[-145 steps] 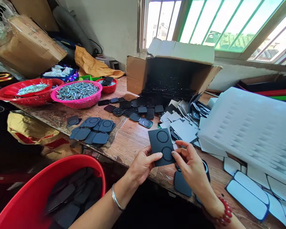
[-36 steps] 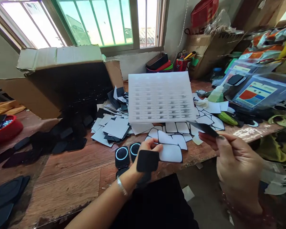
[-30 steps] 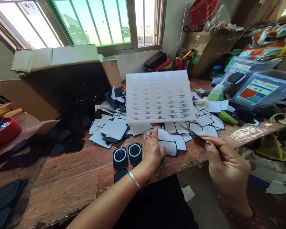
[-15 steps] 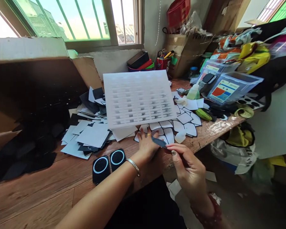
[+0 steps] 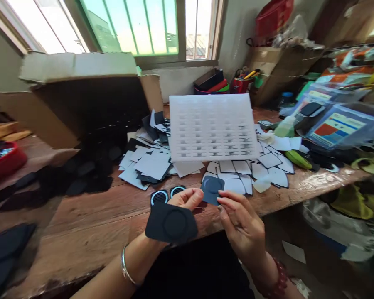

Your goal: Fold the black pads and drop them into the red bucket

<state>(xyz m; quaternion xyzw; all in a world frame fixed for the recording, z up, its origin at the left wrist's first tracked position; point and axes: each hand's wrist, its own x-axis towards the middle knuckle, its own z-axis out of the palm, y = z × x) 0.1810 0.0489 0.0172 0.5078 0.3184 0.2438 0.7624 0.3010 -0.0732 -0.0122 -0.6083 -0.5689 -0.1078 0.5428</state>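
Observation:
A black rounded-square pad point(image 5: 172, 224) with a raised ring is pinched in my left hand point(image 5: 186, 198), its face turned up over the wrist. Between the thumb and fingers of my right hand point(image 5: 244, 224) is a dark blue-grey pad point(image 5: 212, 190) with a faint circular mark, close to the left fingertips. Two black pads with pale blue rings point(image 5: 159, 197) lie on the table just behind my left hand. White-faced, dark-edged pieces point(image 5: 239, 186) are spread beyond the right hand's pad.
A white slotted tray point(image 5: 212, 128) leans behind the white-faced pieces. Loose white and black sheets point(image 5: 152, 164) are piled to its left. A large cardboard box point(image 5: 50, 120) with black pieces stands at the left. Clear plastic bins point(image 5: 345, 124) sit at the right, near the table edge point(image 5: 286, 204).
My left hand has left the white-faced pieces, where it lay spread, and now pinches a black pad. The pad in my right hand has turned from edge-on to face-on. The view has swung left.

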